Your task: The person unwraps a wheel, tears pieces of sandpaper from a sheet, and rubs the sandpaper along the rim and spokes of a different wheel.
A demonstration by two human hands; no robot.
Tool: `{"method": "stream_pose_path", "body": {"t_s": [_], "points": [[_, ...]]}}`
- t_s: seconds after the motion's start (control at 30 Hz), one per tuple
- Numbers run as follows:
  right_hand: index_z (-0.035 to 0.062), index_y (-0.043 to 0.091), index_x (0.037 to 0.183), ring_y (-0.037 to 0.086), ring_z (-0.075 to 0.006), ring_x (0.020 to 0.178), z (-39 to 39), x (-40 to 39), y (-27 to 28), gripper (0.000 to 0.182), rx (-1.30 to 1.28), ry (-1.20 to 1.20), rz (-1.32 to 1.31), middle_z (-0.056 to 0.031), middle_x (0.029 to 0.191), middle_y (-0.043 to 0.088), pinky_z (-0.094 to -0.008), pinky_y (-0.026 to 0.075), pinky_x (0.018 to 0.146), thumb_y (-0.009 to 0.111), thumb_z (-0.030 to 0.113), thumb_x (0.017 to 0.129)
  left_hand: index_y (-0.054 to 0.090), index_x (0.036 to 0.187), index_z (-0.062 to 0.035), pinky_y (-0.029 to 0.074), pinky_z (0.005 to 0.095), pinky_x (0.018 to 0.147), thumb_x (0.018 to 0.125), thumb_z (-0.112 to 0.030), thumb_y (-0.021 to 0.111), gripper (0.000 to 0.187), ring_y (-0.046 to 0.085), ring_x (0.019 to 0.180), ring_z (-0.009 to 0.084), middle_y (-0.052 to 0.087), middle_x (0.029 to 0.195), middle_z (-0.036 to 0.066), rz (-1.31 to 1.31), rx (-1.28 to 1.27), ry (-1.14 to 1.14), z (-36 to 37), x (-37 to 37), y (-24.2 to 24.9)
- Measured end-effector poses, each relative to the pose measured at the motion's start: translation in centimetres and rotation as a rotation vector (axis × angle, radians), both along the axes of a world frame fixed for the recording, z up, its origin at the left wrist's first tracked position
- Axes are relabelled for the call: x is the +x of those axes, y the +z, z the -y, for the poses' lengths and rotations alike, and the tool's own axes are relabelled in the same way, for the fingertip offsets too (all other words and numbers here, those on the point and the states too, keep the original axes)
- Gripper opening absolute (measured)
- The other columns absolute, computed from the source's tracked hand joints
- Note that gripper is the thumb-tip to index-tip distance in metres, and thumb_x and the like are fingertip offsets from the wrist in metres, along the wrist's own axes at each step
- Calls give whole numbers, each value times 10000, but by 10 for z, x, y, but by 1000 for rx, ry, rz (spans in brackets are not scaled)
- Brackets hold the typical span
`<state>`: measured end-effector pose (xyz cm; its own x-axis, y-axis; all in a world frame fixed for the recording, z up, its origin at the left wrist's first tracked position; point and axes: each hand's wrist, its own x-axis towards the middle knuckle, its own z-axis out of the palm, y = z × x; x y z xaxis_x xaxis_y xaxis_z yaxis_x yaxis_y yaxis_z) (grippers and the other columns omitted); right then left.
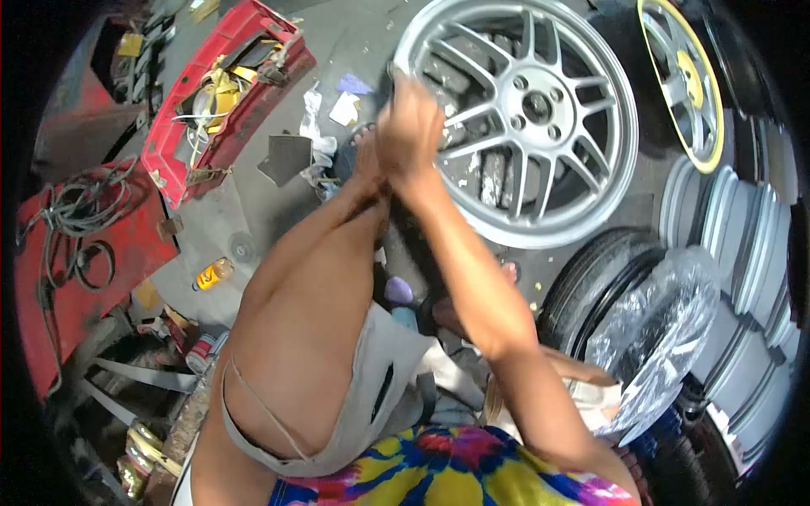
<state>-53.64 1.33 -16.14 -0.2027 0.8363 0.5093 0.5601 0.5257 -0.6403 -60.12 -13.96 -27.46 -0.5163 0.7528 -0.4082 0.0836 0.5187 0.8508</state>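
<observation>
A silver multi-spoke wheel rim (536,198) lies face up at the top centre. My right hand (410,126) is closed at the rim's left edge, its fingers curled. Whatever it grips, if anything, is hidden by the fingers and slightly blurred. Just behind and below it, my left hand (369,162) is mostly covered by my right hand and wrist, so its fingers do not show clearly. Left of both hands, a dark square sheet (287,158) lies on the floor beside a crumpled clear plastic wrapper (316,126).
A red open toolbox (160,160) holds yellow items and wires at upper left. Coiled cable (84,211) lies on a red panel. An orange-labelled bottle (213,274) rests on the floor. Right of me are a plastic-wrapped wheel (654,337), stacked rims (742,244) and a yellow-edged rim (715,126).
</observation>
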Motion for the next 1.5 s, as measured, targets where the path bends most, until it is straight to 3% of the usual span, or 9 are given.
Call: {"method": "stream_pose_path", "body": {"t_s": [0.37,0.63,0.87,1.03,1.07,1.1,1.17,1.37,1.5], "points": [[-38,609,1063,656,-428,922,3,0,24,235,-382,-35,-5,-262,981,629,-489,550,752,527,7,848,660,1042,9,459,342,771,972,-191,543,242,578,867,178,636,934,55,25,6,-169,-32,-26,24],[-31,594,1176,676,-432,820,62,41,29,357,-244,-52,-42,-242,1046,657,-479,551,704,600,2,821,659,1035,13,463,325,760,978,-178,534,236,582,845,162,639,910,45,-3,-42,-253,-50,-43,39],[-19,631,1151,702,-376,849,48,53,43,322,-613,113,195,-235,1041,680,-447,568,736,595,15,832,659,1030,17,468,311,750,984,-167,526,232,586,826,148,641,889,36,-26,-104,-314,-58,-43,62],[-46,672,1128,703,-379,878,31,148,59,247,-528,-78,-160,-264,964,687,-408,544,760,584,34,912,632,947,-6,449,250,688,997,-135,499,193,548,743,83,611,802,8,161,74,-222,-65,-28,101],[-48,670,1127,720,-277,831,23,155,67,213,-663,-187,-328,-216,930,718,-355,534,733,572,71,981,627,946,-8,452,250,687,1002,-147,513,188,551,743,86,611,802,15,253,69,-241,-68,-22,115],[-57,682,1042,673,-312,657,16,156,51,189,-624,-238,-518,-206,777,684,-368,529,663,594,96,974,621,946,-10,455,250,685,1006,-158,527,186,554,743,89,611,801,22,345,64,-260,-69,-18,123],[-53,676,1072,640,-172,701,11,168,40,207,-802,-189,-737,-117,826,693,-327,508,653,575,109,993,618,950,-6,459,250,671,959,-261,699,268,560,719,104,610,805,33,156,-162,-421,-73,-7,131],[-32,633,1184,620,-101,859,16,174,26,246,-865,-112,-896,-66,1007,665,-258,529,666,517,128,1038,666,1032,49,493,252,558,867,-320,806,427,632,694,115,664,838,65,176,-469,-402,-100,9,140],[-43,598,1230,635,-99,858,17,165,49,278,-1061,-85,-1136,-83,1061,644,-249,599,683,509,150,1051,698,965,66,488,267,573,875,-362,753,441,623,645,106,682,724,64,-331,-116,-473,-149,-40,123]]}}
